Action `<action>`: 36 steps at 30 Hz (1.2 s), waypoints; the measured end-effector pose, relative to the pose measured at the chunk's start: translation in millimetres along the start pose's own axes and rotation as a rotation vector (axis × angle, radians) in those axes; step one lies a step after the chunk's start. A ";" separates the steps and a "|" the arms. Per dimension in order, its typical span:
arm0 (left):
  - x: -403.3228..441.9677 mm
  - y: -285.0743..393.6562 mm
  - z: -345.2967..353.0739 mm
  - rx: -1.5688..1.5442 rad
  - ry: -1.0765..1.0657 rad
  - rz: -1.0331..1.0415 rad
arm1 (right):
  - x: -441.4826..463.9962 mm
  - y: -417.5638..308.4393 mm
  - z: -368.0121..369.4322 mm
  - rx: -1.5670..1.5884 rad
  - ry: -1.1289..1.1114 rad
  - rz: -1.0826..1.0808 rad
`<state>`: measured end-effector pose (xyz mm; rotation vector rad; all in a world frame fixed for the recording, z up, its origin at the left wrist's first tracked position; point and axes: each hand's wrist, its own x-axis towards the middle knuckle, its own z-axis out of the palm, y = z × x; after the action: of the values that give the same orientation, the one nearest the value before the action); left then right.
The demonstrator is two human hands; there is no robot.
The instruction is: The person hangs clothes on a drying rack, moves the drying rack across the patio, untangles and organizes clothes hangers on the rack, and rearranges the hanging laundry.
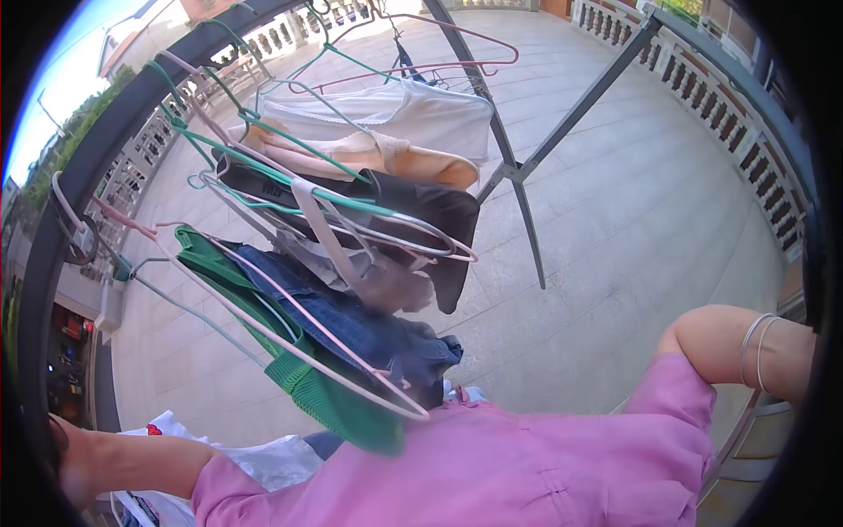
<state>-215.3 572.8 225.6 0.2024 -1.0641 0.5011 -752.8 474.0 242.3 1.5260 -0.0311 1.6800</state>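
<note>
At the lower left edge my left hand [77,461] is partly cut off by the dark border, close to the lower end of the dark rack bar [46,290]; its fingers are hidden. My right arm reaches out to the right with two thin bracelets [757,351] on it, and the hand lies beyond the picture. In front of me hang a green knitted garment [329,400], blue denim [325,303], a greyish garment [386,277] and a black one [430,211]. A pink hanger [290,347] crosses the green garment.
Farther along hang a peach garment [395,158], a white garment [439,110] and a pinkish-red hanger [413,66]. Grey metal rack legs [527,167] stand on the tiled floor [623,220]. White clothes [263,461] lie low at left. A balustrade [746,132] borders the terrace.
</note>
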 end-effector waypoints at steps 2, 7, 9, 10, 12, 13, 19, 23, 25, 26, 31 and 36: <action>-10.9 -0.6 10.5 -0.019 0.011 0.003 | -7.5 5.4 -0.7 0.036 -0.006 0.011; -49.7 -8.1 52.1 0.063 0.180 0.077 | -34.2 11.2 8.9 0.063 -0.009 0.015; -27.1 -14.0 27.3 0.170 0.127 0.051 | -34.7 18.7 16.7 0.147 -0.020 0.075; -23.5 -9.0 13.1 0.128 0.089 0.000 | -35.3 22.8 16.8 0.171 -0.048 0.066; -25.1 -2.5 -12.2 -0.057 -0.006 -0.146 | -45.9 29.0 15.4 0.198 -0.073 0.037; -31.1 -9.8 -9.7 -0.217 -0.080 -0.231 | -52.7 27.1 23.9 0.194 -0.026 0.047; -38.2 -24.8 -5.2 -0.183 -0.015 -0.224 | -60.9 48.1 68.1 0.193 -0.045 0.073; -34.8 -26.0 -8.3 -0.208 -0.050 -0.234 | -65.9 58.0 71.6 0.248 -0.018 0.046; -41.1 -33.1 -9.9 -0.228 -0.066 -0.248 | -75.1 60.7 81.4 0.243 0.006 0.020; -43.7 -37.1 -14.3 -0.235 -0.071 -0.243 | -76.8 59.7 88.7 0.200 -0.002 -0.002; -66.0 -38.0 5.6 -0.307 -0.090 -0.213 | -96.0 80.8 77.9 0.206 0.015 0.006; -73.7 -46.7 23.9 -0.254 -0.057 -0.196 | -104.4 88.0 73.5 0.173 0.028 -0.004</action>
<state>-239.8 501.0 176.3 0.0954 -1.1396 0.1822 -755.1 320.8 218.6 1.6280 0.1356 1.7374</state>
